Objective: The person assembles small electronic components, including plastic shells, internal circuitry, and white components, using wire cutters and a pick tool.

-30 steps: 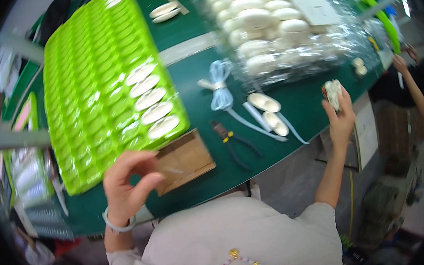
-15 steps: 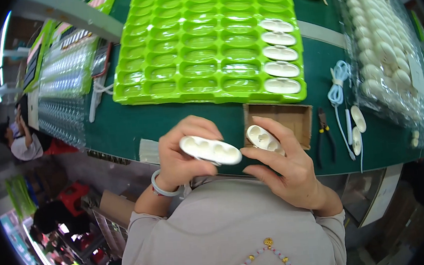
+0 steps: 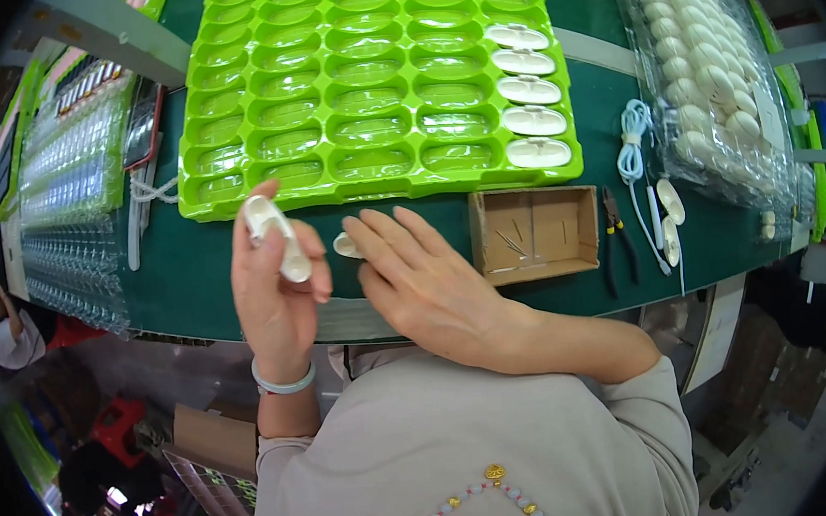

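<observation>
From my remote seat I see my left hand (image 3: 276,303) gripping a white oval shell (image 3: 276,238), long axis toward the green tray (image 3: 198,209) just beyond, while my flat, open right hand (image 3: 425,281) touches a small white piece (image 3: 345,246) near the tray's front edge.

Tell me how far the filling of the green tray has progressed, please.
Done: five white oval pieces sit in the rightmost column of the green tray. In hand: the left hand holds one white piece; the right hand lies flat on the table, a small white part at its fingertips. Left: all other pockets look empty.
</observation>
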`<act>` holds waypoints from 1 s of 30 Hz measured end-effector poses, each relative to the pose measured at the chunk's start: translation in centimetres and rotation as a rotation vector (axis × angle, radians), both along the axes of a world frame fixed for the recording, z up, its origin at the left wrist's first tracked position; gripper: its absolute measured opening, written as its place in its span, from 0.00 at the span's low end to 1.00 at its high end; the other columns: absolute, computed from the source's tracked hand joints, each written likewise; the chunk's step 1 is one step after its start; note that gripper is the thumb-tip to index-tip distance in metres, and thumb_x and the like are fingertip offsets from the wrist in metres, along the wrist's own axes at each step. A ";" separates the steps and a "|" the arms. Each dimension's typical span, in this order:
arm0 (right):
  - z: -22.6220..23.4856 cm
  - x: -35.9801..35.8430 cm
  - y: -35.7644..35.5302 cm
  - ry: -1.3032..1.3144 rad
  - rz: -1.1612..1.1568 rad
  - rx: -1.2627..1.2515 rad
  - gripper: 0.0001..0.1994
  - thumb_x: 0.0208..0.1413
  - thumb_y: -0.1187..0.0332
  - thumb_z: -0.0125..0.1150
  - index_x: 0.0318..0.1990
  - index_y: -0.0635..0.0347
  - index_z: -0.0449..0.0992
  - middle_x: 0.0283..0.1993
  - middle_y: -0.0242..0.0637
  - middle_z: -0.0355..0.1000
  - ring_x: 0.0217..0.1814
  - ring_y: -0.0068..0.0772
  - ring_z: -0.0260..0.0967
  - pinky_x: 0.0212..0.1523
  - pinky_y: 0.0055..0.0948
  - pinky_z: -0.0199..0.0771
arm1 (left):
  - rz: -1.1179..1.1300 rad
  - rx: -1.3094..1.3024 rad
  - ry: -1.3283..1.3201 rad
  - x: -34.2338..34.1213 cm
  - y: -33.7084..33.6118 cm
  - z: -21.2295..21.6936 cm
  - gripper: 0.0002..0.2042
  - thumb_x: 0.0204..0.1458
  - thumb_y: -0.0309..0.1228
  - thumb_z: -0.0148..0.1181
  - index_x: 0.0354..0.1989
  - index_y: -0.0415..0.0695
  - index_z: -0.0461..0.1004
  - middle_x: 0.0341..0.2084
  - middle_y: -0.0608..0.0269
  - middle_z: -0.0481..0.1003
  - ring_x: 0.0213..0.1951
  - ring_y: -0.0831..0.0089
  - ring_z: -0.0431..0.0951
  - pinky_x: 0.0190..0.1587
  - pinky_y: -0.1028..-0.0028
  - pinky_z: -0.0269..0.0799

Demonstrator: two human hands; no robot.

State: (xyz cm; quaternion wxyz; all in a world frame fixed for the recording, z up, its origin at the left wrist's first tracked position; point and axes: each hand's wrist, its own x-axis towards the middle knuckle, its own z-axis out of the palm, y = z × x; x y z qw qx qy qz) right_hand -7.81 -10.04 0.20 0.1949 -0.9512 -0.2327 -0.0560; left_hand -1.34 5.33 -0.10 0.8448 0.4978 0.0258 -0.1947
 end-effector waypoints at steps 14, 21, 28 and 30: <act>1.9 -1.1 -2.4 0.095 -0.304 0.581 0.21 0.40 0.77 0.66 0.45 0.66 0.68 0.38 0.43 0.68 0.29 0.33 0.69 0.28 0.27 0.71 | -0.146 -0.212 0.139 -0.3 -0.1 0.7 0.20 0.59 0.38 0.40 0.55 0.39 0.54 0.45 0.51 0.68 0.51 0.62 0.67 0.54 0.57 0.64; 2.1 -0.5 -1.1 0.403 -0.320 0.984 0.29 0.44 0.73 0.66 0.52 0.67 0.58 0.42 0.42 0.70 0.40 0.32 0.72 0.38 0.24 0.73 | -0.274 -0.188 0.163 -1.5 -1.8 1.4 0.25 0.56 0.41 0.48 0.58 0.41 0.55 0.54 0.51 0.63 0.53 0.66 0.65 0.53 0.66 0.63; 3.5 -0.1 -3.3 0.949 -0.389 1.554 0.17 0.56 0.73 0.52 0.49 0.73 0.61 0.41 0.47 0.70 0.37 0.31 0.71 0.38 0.26 0.74 | -0.353 -0.268 0.121 -1.5 -2.1 1.6 0.29 0.58 0.50 0.35 0.61 0.40 0.51 0.55 0.47 0.60 0.55 0.64 0.64 0.54 0.63 0.62; 2.8 -0.5 -4.0 0.956 -0.383 1.563 0.16 0.57 0.71 0.50 0.50 0.72 0.61 0.41 0.49 0.70 0.35 0.32 0.72 0.37 0.27 0.75 | -0.357 -0.207 0.153 -1.4 -2.1 1.6 0.29 0.60 0.48 0.30 0.61 0.37 0.50 0.55 0.45 0.60 0.55 0.62 0.64 0.54 0.62 0.62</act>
